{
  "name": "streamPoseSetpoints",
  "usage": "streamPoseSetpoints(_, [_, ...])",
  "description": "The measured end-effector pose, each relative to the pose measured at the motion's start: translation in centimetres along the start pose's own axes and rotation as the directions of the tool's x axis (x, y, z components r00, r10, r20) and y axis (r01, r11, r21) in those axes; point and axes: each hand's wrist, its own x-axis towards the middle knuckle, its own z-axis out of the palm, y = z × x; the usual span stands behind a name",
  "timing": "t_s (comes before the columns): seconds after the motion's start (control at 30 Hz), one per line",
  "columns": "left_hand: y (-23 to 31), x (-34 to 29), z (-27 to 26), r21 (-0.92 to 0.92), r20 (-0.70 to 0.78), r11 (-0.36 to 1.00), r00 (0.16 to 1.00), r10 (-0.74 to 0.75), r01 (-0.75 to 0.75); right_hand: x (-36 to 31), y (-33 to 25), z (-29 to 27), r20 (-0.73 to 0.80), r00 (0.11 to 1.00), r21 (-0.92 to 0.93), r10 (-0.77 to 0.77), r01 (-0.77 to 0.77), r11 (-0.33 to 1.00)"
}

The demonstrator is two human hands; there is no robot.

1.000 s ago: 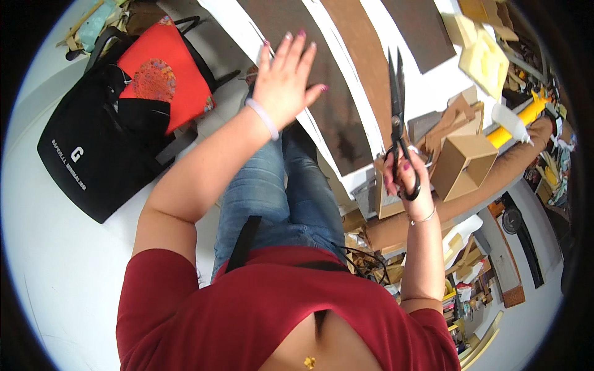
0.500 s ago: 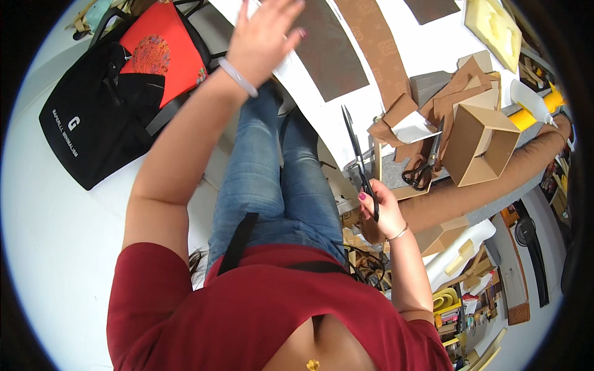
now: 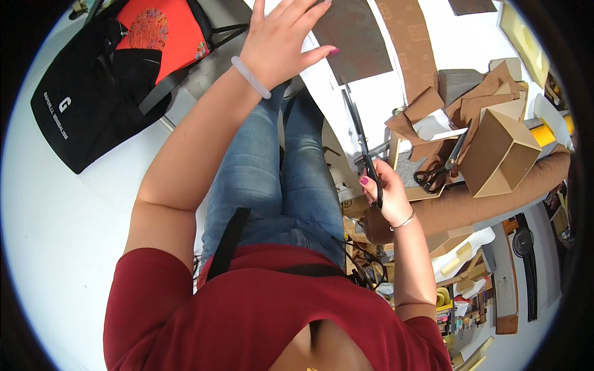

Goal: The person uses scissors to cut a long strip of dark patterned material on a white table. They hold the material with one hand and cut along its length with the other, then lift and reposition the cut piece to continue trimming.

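My left hand (image 3: 283,44) is stretched over the white table edge with its fingers spread. Its fingertips reach the near left edge of a dark grey sheet (image 3: 354,42); whether they press on it I cannot tell. In my right hand (image 3: 391,193) is a pair of black-handled scissors (image 3: 359,127), gripped by the handles. The long blades point away from me, with their tips close to the near edge of the dark sheet. To the right of that sheet lies a brown patterned strip (image 3: 409,52).
A second pair of scissors (image 3: 456,150) lies among brown scraps (image 3: 427,105), beside an open cardboard box (image 3: 495,145). A thick brown roll (image 3: 470,211) runs along the right side. At the left, a black and red bag (image 3: 93,117) rests on a chair.
The left hand has spread its fingers, its thumb now pointing right. The scissors have shifted, their tips now nearer the dark sheet. The whole view has moved slightly.
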Motion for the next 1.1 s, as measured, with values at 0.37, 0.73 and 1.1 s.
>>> streamPoseSetpoints(0.37, [-1.0,-0.4,0.3,-0.018,-0.049,0.998,0.997,0.052,-0.053,1.1,-0.7,0.8,0.031,0.997,-0.025,-0.074,0.074,0.997])
streamPoseSetpoints(0.73, [-1.6,-0.8,0.7,-0.025,-0.071,0.997,0.995,0.077,-0.079,1.0,-0.9,0.4,0.052,0.996,0.028,-0.067,0.065,0.997])
streamPoseSetpoints(1.1, [-1.7,-0.8,0.7,-0.021,-0.085,0.995,0.992,0.093,-0.095,1.1,-1.2,0.8,0.018,0.998,-0.017,-0.054,0.054,0.998])
